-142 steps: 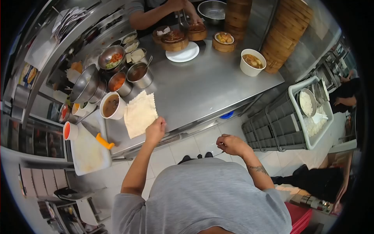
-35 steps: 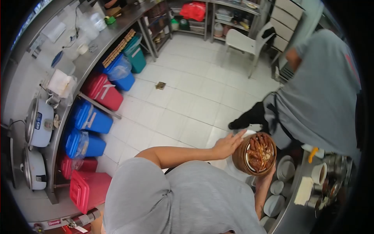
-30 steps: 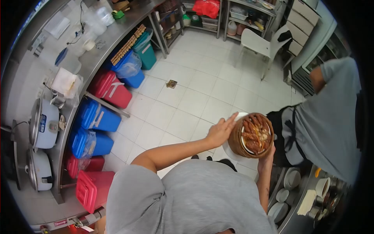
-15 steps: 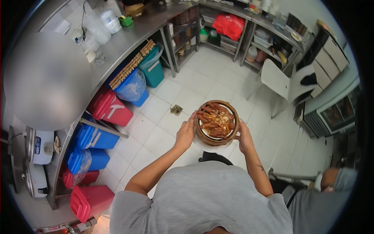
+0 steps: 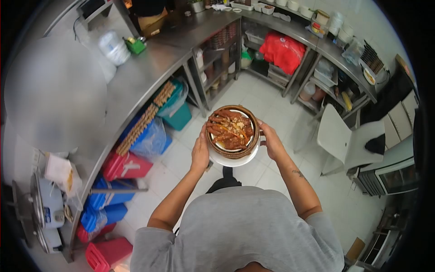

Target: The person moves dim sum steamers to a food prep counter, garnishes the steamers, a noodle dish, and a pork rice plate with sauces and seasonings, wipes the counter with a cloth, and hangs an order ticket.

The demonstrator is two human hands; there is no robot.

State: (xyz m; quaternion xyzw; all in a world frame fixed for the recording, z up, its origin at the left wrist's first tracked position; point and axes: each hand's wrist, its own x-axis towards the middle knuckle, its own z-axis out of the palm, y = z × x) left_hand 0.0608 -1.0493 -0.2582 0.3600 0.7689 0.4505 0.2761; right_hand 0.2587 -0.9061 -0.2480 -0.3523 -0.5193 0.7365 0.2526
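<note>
A round bamboo steamer (image 5: 257, 129) is held level in front of my body, between my two hands. Inside it, brown sauced pieces that look like chicken feet (image 5: 230, 129) lie in a white dish, topped with lighter bits. Beneath the steamer a white plate (image 5: 234, 162) sticks out on the near side. My left hand (image 5: 200, 149) is closed against the left side, its fingers running up along the wall. On the right side my right hand (image 5: 270, 141) grips, fingers partly hidden behind the rim and plate.
A steel counter (image 5: 149, 68) runs along the left, with a teal bin (image 5: 176, 115), blue bins and red bins (image 5: 108, 254) below. Shelves with a red bag (image 5: 283, 51) stand ahead. At right are a white chair (image 5: 335, 136) and a glass-door fridge (image 5: 396, 177).
I have moved forward over the floor, and the back counters look nearer. The steamer stays in both hands, now further left in view. The person at lower right is out of view.
</note>
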